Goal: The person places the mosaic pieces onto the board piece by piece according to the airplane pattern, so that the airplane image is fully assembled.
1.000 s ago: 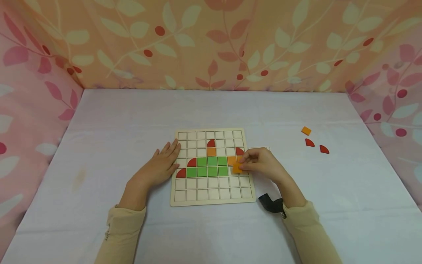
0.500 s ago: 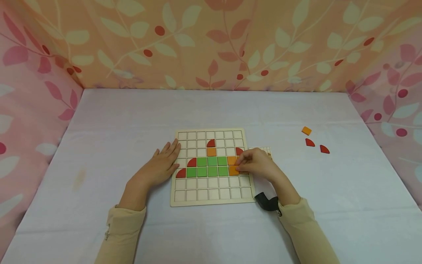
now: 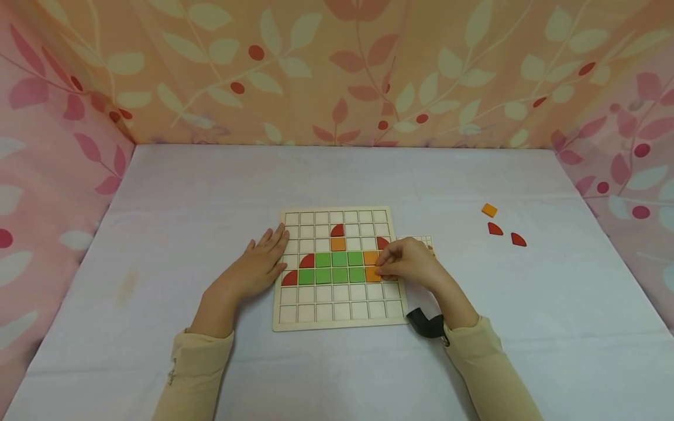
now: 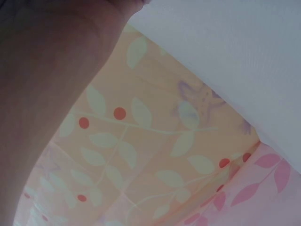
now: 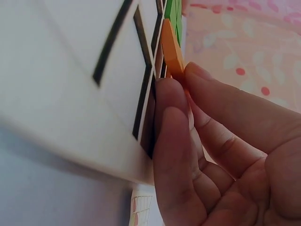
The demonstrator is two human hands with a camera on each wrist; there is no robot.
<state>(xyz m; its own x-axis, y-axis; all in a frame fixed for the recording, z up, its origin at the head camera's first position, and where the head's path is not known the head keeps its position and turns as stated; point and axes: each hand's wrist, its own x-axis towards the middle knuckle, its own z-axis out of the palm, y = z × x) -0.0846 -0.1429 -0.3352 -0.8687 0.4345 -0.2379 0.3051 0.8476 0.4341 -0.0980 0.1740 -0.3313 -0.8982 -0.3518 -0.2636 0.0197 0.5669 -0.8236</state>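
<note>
Near the board's right side, my right hand [image 3: 412, 262] pinches an orange square tile [image 3: 371, 275] between thumb and fingers. The right wrist view shows this tile [image 5: 172, 49] tilted, its far end at the gridded wooden board [image 3: 342, 321]. The tile adjoins the right end of the lower row of green square tiles [image 3: 339, 275]. My left hand [image 3: 255, 263] lies with fingers extended on the board's left edge. Red quarter-round tiles [image 3: 289, 279] and an orange tile [image 3: 338, 244] sit in other grid cells. The right hand hides some right-hand cells.
On the white-covered table to the right lie a loose orange square [image 3: 489, 210] and two red quarter-round tiles [image 3: 495, 228]. A printed grid card [image 3: 423, 238] shows partly behind the right hand. A black curved piece [image 3: 425, 323] is at the right wrist. Patterned cloth walls surround the table.
My right hand has moved slightly left, bringing the orange tile from above the board to the cell beside the green row. The left hand stays put.
</note>
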